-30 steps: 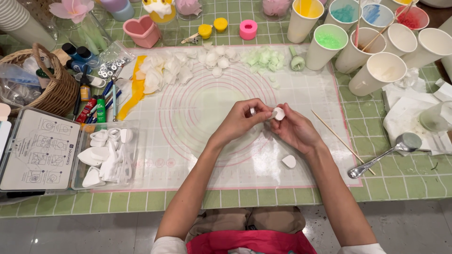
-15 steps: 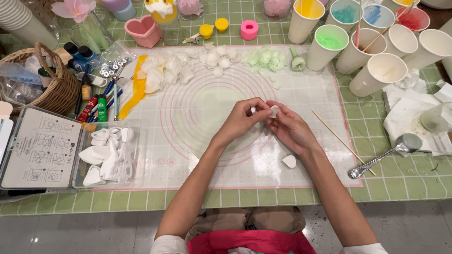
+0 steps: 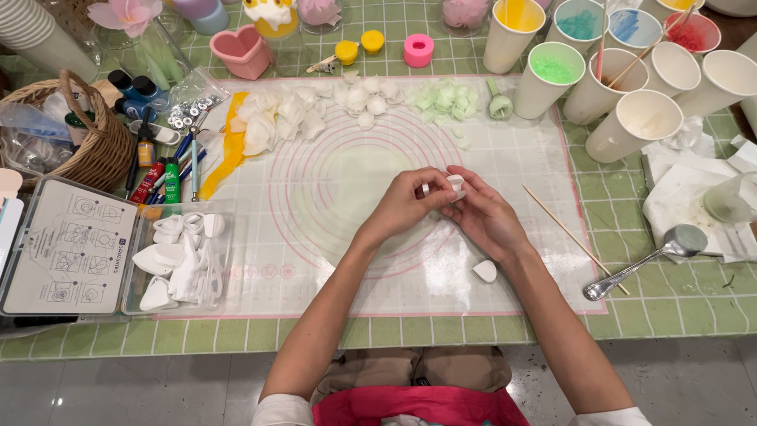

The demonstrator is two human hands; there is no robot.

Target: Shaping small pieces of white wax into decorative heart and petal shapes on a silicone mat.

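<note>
1. Head view, the only one you've got: your left hand (image 3: 406,207) and right hand (image 3: 482,217) are pressed together over the middle of the white mat (image 3: 260,260), fingertips pinched on a small white piece (image 3: 455,184). It sits up off the mat, between both thumbs.

2. Risk: that piece looks soft, so to my eye a hard pinch could squash or tear it, and a loose one could drop it onto the mat.

3. Watch your right forearm. A white teardrop piece (image 3: 485,270) lies on the mat just beside it; drop that wrist and you'd likely flatten it.

4. The thin wooden stick (image 3: 564,233) and the metal spoon (image 3: 643,264) lie near your right elbow. A wide sweep might knock them, or reach the paper cups (image 3: 635,126) further back and spill what is in them.

5. Hard to make out: your fingers cover most of the white piece, so its shape is unclear. There's something small and pale at your left fingertips too; I can't tell if it's a second bit or part of the same one.

6. Cut off: the wicker basket (image 3: 95,154) and the top row of cups run out of the picture. The plastic tray (image 3: 142,237) of white cutters is a jumble; single shapes don't read.
</note>
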